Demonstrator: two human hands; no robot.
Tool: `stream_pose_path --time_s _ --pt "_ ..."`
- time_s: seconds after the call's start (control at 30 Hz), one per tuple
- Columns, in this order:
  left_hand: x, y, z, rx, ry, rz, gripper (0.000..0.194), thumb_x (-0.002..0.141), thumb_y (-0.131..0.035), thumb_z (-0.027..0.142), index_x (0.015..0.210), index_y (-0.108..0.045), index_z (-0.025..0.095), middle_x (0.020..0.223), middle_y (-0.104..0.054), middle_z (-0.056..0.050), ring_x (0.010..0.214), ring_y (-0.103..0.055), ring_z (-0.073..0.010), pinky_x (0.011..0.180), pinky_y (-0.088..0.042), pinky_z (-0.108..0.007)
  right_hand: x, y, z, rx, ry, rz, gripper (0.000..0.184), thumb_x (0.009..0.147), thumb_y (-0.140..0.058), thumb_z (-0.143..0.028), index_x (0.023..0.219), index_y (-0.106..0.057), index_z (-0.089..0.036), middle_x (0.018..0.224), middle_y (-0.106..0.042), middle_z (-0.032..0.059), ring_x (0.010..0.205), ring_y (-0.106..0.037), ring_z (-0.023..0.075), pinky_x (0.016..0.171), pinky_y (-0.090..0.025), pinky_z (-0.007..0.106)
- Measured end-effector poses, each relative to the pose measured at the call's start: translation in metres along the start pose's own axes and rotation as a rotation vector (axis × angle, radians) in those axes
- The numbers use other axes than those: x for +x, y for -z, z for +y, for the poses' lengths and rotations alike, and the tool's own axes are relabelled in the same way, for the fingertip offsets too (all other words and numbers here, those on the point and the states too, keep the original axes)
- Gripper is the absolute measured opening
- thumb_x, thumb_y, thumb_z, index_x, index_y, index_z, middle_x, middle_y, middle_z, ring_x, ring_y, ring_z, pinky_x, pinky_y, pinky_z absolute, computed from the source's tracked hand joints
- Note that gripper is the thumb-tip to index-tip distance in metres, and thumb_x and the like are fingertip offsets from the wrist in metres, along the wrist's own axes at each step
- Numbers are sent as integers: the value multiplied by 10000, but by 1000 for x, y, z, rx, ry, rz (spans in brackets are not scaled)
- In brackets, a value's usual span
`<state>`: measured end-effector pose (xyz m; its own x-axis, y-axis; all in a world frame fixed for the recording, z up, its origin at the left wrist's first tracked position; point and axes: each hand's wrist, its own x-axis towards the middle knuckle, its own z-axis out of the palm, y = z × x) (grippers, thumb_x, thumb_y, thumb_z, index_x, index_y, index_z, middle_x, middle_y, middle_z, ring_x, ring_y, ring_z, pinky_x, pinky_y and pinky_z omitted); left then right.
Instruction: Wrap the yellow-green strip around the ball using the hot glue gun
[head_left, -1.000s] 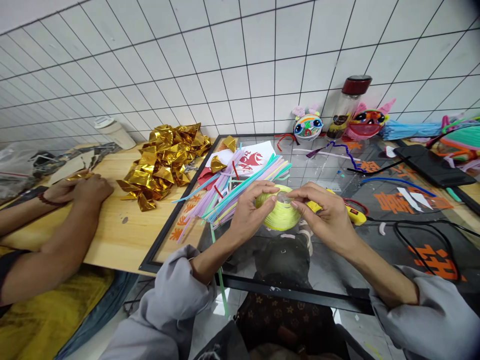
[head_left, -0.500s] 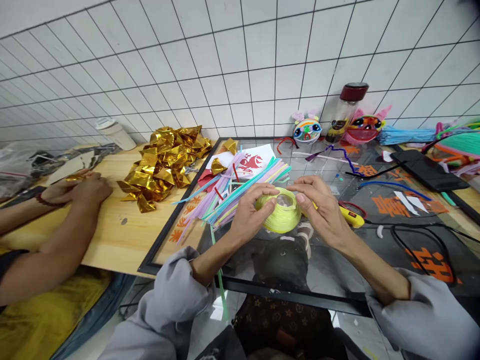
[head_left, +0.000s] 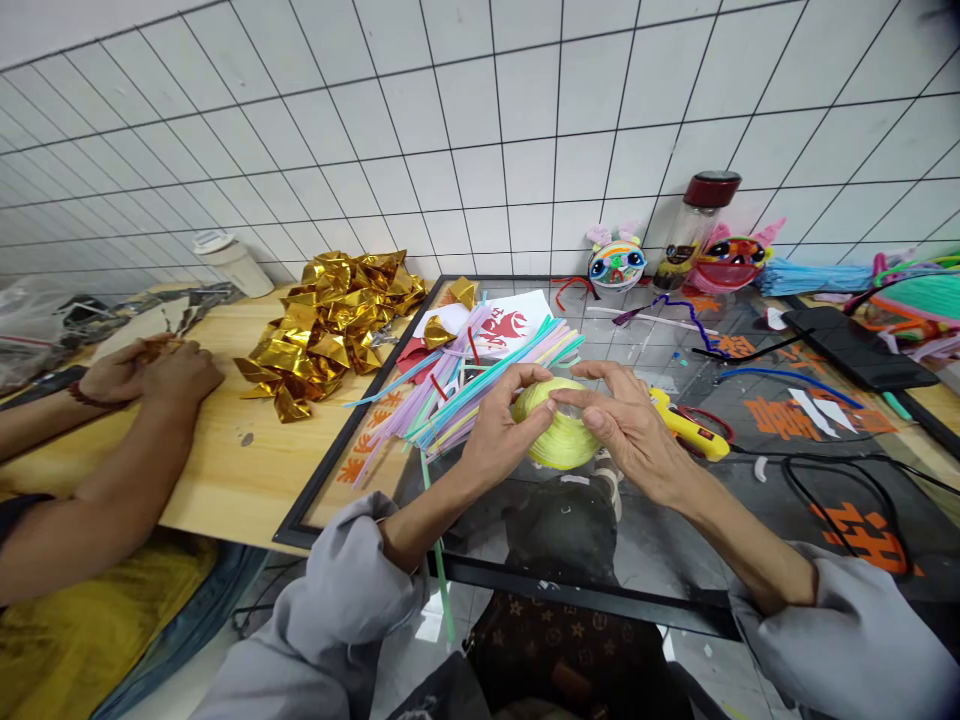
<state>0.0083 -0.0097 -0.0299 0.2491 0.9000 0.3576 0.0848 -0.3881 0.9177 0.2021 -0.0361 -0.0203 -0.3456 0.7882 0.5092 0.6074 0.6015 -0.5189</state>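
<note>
A round yellow ball-like form [head_left: 566, 440], built up of coiled rings, is held between my two hands above the glass tabletop. My left hand [head_left: 510, 420] grips its left side, the thumb lying along the upper edge. On the right, my right hand [head_left: 637, 420] has its fingers bent around the rim, with forefinger and thumb close to my left thumb tip. Its top opening is partly hidden by my fingers. Behind my left hand lies a bundle of pastel pipe cleaners [head_left: 480, 375]. A yellow glue gun [head_left: 690, 428] rests just beyond my right hand.
Gold foil pieces [head_left: 334, 320] are heaped on the wooden table to the left, near a co-worker's hands [head_left: 169, 375]. Two pipe-cleaner animal faces [head_left: 616, 265] and a lidded bottle [head_left: 694, 225] stand by the wall. A phone [head_left: 862, 345] and black cable [head_left: 840, 460] lie right.
My right hand has shifted slightly left over the yellow form's top, its forefinger now meeting my left thumb. The form has tilted a little, and more of the glue gun shows.
</note>
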Motion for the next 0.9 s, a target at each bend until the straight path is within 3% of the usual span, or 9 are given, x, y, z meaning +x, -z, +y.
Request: stream_pose_path --time_s 0.23,0.47,0.7,0.9 --pt "0 0 -3 2 -16 1 240 859 -629 218 1097 -598 210 1125 -659 -56 1095 -630 -196 999 -489 -326 2 1 -6 -60 -41 -7 644 1029 -239 -663 1198 -754 -316 1387 -594 113 1287 -513 315 984 -402 507" --pt "1 -1 -3 -26 -4 3 244 852 -642 231 1089 -590 211 1114 -652 -48 1084 -628 -189 982 -488 -312 3 -1 -6 27 -66 9 658 1040 -218 -652 1235 -740 -303 1309 -636 115 1263 -545 293 982 -418 485" --pt "1 -2 -3 -27 -12 0 247 841 -635 218 1082 -584 204 1097 -639 -47 1068 -618 -184 969 -480 -306 2 -3 5 46 -116 53 679 1027 -226 -680 1232 -744 -291 1297 -633 116 1253 -555 308 1056 -382 538" --pt "1 -2 -4 -18 8 4 253 834 -641 228 1079 -579 202 1094 -636 -49 1056 -622 -186 962 -486 -312 -1 -2 17 -30 -174 66 713 1017 -218 -698 1238 -734 -260 1271 -639 136 1218 -561 324 1031 -383 553"
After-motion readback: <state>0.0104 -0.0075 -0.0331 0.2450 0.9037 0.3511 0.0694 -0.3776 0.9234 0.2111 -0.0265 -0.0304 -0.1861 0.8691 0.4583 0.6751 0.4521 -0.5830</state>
